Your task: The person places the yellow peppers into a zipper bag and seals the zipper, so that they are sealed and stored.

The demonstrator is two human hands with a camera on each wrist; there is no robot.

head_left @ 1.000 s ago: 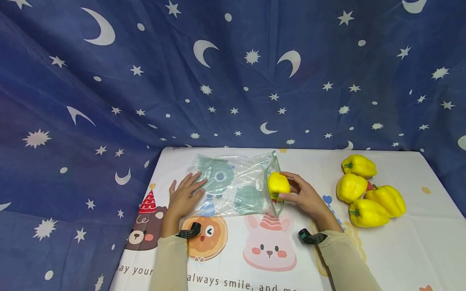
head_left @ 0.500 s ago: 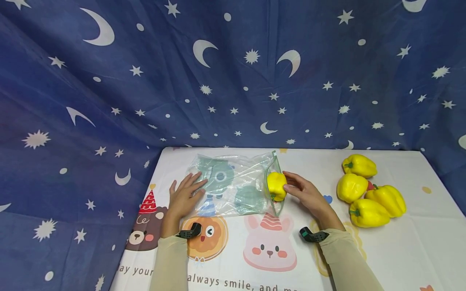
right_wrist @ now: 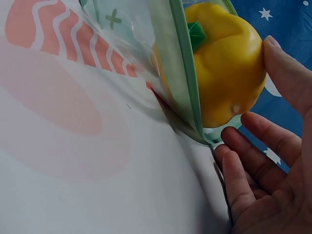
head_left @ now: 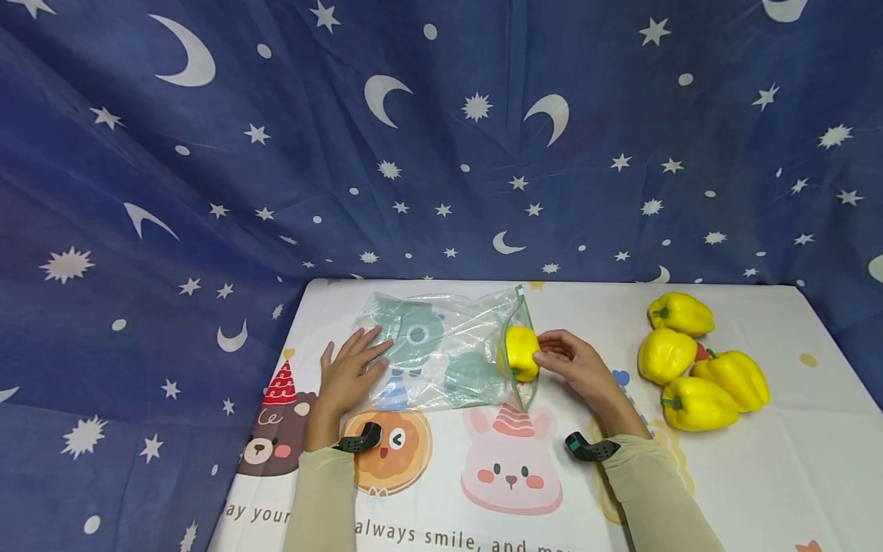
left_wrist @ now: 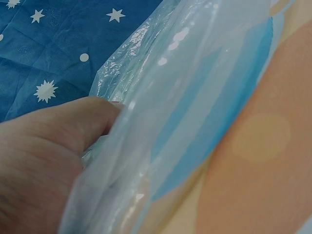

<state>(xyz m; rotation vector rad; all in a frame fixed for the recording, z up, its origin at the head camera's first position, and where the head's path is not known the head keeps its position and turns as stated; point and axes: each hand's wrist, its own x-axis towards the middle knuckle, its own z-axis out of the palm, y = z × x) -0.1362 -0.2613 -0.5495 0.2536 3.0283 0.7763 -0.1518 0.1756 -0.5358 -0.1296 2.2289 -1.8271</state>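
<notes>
A clear zip bag [head_left: 469, 337] with a green-edged mouth lies flat, its mouth facing right. My left hand [head_left: 353, 372] rests on its closed left end, fingers spread; in the left wrist view the thumb [left_wrist: 63, 122] shows beside the raised film. A yellow bell pepper [head_left: 522, 353] with a green stem sits partly inside the mouth. In the right wrist view, the green rim crosses in front of the pepper [right_wrist: 224, 63]. My right hand [head_left: 579, 372] is at its outer side, thumb tip against it, the other fingers loosely bent by its lower side, not wrapped round it.
Several more yellow bell peppers [head_left: 700, 410] lie in a cluster at the right, with a bit of red showing between them. A white cloth with cartoon prints [head_left: 510, 529] covers the table. Behind it hangs a blue curtain [head_left: 441, 153] with moons and stars.
The yellow bell pepper has moved left, further into the bag's mouth. My right hand has gone from holding it to touching its outer side. My left hand stays put.
</notes>
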